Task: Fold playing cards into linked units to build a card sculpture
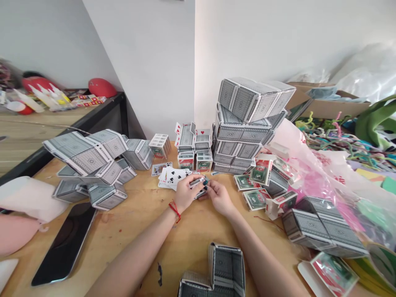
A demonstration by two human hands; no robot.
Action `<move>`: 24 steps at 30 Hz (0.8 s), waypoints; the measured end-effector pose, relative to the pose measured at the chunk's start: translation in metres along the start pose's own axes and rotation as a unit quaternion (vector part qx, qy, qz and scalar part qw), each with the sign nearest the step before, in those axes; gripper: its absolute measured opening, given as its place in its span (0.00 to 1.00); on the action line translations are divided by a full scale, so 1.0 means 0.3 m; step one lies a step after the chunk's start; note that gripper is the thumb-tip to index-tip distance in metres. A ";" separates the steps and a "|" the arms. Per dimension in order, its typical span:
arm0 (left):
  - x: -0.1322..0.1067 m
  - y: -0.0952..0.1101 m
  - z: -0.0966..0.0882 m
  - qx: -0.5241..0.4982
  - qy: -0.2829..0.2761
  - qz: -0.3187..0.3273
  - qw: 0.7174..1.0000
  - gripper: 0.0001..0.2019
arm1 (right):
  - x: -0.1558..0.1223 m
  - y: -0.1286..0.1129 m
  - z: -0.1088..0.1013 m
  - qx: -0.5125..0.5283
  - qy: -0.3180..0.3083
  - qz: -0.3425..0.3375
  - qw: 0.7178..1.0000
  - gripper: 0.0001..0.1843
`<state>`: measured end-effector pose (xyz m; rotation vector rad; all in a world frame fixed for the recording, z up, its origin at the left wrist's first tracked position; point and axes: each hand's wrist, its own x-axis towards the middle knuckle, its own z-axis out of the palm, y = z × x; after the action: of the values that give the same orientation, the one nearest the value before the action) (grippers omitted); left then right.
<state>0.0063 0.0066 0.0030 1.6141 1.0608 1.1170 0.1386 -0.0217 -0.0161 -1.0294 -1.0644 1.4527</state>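
Observation:
My left hand (pixel 187 190), with a red string round its wrist, is closed on a playing card (pixel 196 181) over the wooden table. Close against it, my right hand (pixel 218 195) pinches the card's right end with thumb and finger; dark nail polish shows where the hands meet. Just beyond the left hand lie loose face-up playing cards (pixel 173 177), a five of spades on top. Nearer my body, between my forearms, stands an L-shaped piece built from playing cards (pixel 227 268). Part of the held card is hidden by my fingers.
A tall stack of card-built blocks (pixel 244 132) rises behind my right hand. More blocks (pixel 89 152) are piled at left, near a black phone (pixel 66 241). Card boxes (pixel 255 198) lie scattered at right beside plastic bags (pixel 334 173). A wall (pixel 148 62) stands behind.

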 end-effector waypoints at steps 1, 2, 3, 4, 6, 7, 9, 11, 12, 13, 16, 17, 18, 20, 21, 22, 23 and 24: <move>0.000 -0.001 0.005 0.018 0.009 -0.002 1.000 0.10 | -0.001 0.004 0.001 -0.012 -0.001 -0.005 1.000 0.10; 0.000 -0.002 0.009 0.036 0.019 -0.005 0.999 0.09 | -0.002 0.007 0.003 -0.022 -0.002 -0.010 1.000 0.10; 0.000 -0.004 0.012 0.054 0.028 -0.007 0.998 0.09 | -0.003 0.010 0.004 -0.029 -0.003 -0.014 0.999 0.09; 0.000 -0.007 0.015 0.070 0.035 -0.009 0.997 0.08 | -0.004 0.013 0.006 -0.035 -0.003 -0.017 0.999 0.09; -0.001 -0.011 0.016 0.093 0.039 -0.006 0.995 0.07 | -0.005 0.017 0.007 -0.044 0.001 -0.019 0.999 0.08; -0.002 -0.012 0.016 0.099 0.036 -0.003 0.994 0.07 | -0.005 0.018 0.007 -0.047 0.003 -0.019 0.999 0.09; -0.003 -0.014 0.014 0.101 0.028 0.003 0.994 0.06 | -0.006 0.015 0.005 -0.047 -0.003 -0.012 0.999 0.10; -0.003 -0.014 0.012 0.096 0.025 0.005 0.995 0.06 | -0.006 0.008 0.001 -0.042 -0.020 -0.001 0.999 0.11; -0.002 -0.014 0.012 0.092 0.026 0.005 0.995 0.06 | -0.007 0.003 -0.001 -0.042 -0.029 0.004 0.999 0.12; -0.002 -0.013 0.013 0.087 0.028 0.004 0.996 0.06 | -0.007 -0.003 -0.003 -0.044 -0.038 0.008 0.998 0.12; 0.000 -0.011 0.015 0.070 0.026 0.000 0.997 0.06 | -0.009 -0.018 -0.004 -0.058 -0.053 0.015 0.997 0.13; 0.001 -0.011 0.015 0.065 0.025 0.000 0.998 0.06 | -0.009 -0.021 -0.003 -0.062 -0.053 0.015 0.997 0.13; 0.001 -0.010 0.016 0.062 0.022 -0.001 0.998 0.06 | -0.010 -0.024 -0.001 -0.066 -0.051 0.015 0.996 0.14; 0.001 -0.010 0.015 0.058 0.019 -0.003 0.998 0.06 | -0.010 -0.024 0.002 -0.072 -0.046 0.013 0.996 0.14; 0.001 -0.011 0.014 0.056 0.018 -0.003 0.998 0.06 | -0.010 -0.022 0.003 -0.076 -0.042 0.011 0.996 0.15; 0.000 -0.011 0.013 0.055 0.017 -0.004 0.998 0.06 | -0.009 -0.019 0.004 -0.081 -0.038 0.010 0.996 0.15; 0.000 -0.012 0.013 0.053 0.016 -0.003 0.998 0.06 | -0.009 -0.015 0.004 -0.087 -0.031 0.009 0.996 0.15; 0.000 -0.012 0.012 0.052 0.015 -0.002 0.999 0.06 | -0.008 -0.010 0.003 -0.093 -0.024 0.009 0.995 0.16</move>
<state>0.0092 0.0068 -0.0012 1.6799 1.1575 1.1014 0.1387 -0.0240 -0.0126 -1.1422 -1.2453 1.4197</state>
